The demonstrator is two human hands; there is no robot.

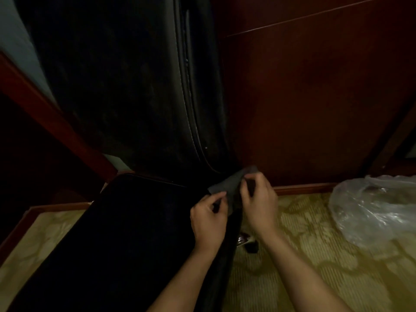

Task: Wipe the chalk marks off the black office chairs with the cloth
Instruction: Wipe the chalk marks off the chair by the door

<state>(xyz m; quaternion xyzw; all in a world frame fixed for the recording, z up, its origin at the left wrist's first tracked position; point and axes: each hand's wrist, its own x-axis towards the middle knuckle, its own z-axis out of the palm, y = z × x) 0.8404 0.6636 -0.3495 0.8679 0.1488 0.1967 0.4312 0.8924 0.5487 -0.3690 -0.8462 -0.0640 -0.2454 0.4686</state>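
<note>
at the rear corner of a black office chair (126, 104), a person holds a small grey cloth (227, 188) in both hands, just above the seat's right edge where seat (108, 239) meets backrest. left hand (208, 219) pinches the cloth's lower-left corner btwn thumb and curled fingers; right hand (258, 206) grips its right side, fingers curled round the fabric. looks like the cloth is being refolded or spread, not yet pressed to the chair, so the step in hand is prep for a wipe. no chalk marks can be made out in the dim light. next move prob calls for one hand to take the cloth flat and press it to the upholstery. room is tight: dark wood panel (315, 97) sits close on the right, wooden frame (56, 122) on the left, plastic bag (371, 210) on patterned carpet (304, 278) nearby; open floor lies toward the viewer.
</note>
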